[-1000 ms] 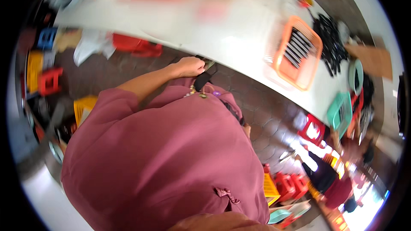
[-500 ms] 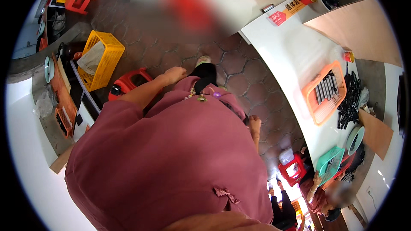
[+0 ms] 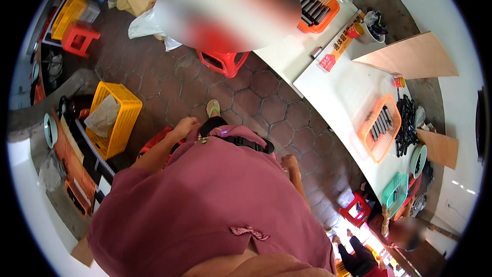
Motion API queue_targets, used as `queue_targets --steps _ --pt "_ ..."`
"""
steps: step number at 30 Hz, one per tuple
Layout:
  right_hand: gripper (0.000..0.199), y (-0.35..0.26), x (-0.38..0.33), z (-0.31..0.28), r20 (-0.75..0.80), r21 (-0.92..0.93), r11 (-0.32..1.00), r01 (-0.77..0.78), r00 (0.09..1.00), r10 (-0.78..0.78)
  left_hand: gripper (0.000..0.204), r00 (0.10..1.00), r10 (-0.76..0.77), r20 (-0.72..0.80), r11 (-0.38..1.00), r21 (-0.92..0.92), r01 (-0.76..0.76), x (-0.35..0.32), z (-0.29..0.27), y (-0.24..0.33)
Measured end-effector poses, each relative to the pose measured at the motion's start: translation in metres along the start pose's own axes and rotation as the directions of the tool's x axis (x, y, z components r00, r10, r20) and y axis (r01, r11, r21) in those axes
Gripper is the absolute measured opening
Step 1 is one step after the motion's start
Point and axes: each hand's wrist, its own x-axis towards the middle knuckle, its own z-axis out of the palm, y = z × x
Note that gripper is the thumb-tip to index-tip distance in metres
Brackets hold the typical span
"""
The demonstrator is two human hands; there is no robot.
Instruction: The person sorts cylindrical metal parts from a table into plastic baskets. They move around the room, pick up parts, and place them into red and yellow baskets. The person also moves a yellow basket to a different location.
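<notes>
In the head view we are looking down over our own maroon shirt [image 3: 205, 210], which is filling the lower middle and hiding most of what lies below it. Our left hand [image 3: 185, 125] is hanging at our side, loosely curled and holding nothing, just above a red stool [image 3: 156, 142] that is peeking out beside our arm. Our right hand [image 3: 290, 163] is hanging over the tiled floor [image 3: 256, 97], half hidden behind the shirt; we cannot tell how far it is spread, and nothing is showing in it. One foot in a green sandal [image 3: 213, 107] is standing on the tiles ahead of us.

To the left a yellow crate [image 3: 114, 118] is holding a crumpled sack. Further ahead another red stool [image 3: 223, 61] is standing against the white tabletop [image 3: 348, 92]. On the tabletop an orange basket [image 3: 380, 127] of dark rods is sitting near the edge, with a heap of black parts [image 3: 406, 123] just beside it. A long yellow-and-red box [image 3: 339, 47] is lying at the tabletop's far end, near a red cup [image 3: 353, 31].
</notes>
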Motion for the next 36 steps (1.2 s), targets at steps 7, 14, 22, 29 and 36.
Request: queue_targets --steps 7,14,22,29,36 --pt "0.030 -0.153 -0.038 0.009 -0.107 -0.018 0.964 0.264 0.958 -0.265 0.034 0.959 -0.284 -0.002 0.954 0.104 0.282 -0.024 -0.061 -0.074" --pt "0.035 -0.226 -0.036 0.013 -0.112 -0.066 0.873 0.484 0.865 -0.488 0.030 0.999 -0.047 0.001 0.904 0.426 0.042 -0.034 -0.059 -0.155" --pt "0.029 -0.176 0.003 -0.019 0.172 -0.368 0.862 0.350 0.936 -0.307 0.036 0.974 -0.146 -0.171 0.967 -0.231 0.104 -0.015 -0.016 -0.060" --pt "0.035 -0.267 0.066 -0.098 0.378 -0.226 0.906 0.359 0.889 -0.258 0.035 0.857 -0.436 -0.275 0.877 -0.344 0.336 -0.037 0.019 -0.065" --pt "0.035 -0.216 0.096 -0.080 0.383 -0.097 0.921 0.378 0.868 -0.316 0.037 0.902 -0.347 -0.258 0.938 -0.118 0.327 -0.055 0.071 -0.080"
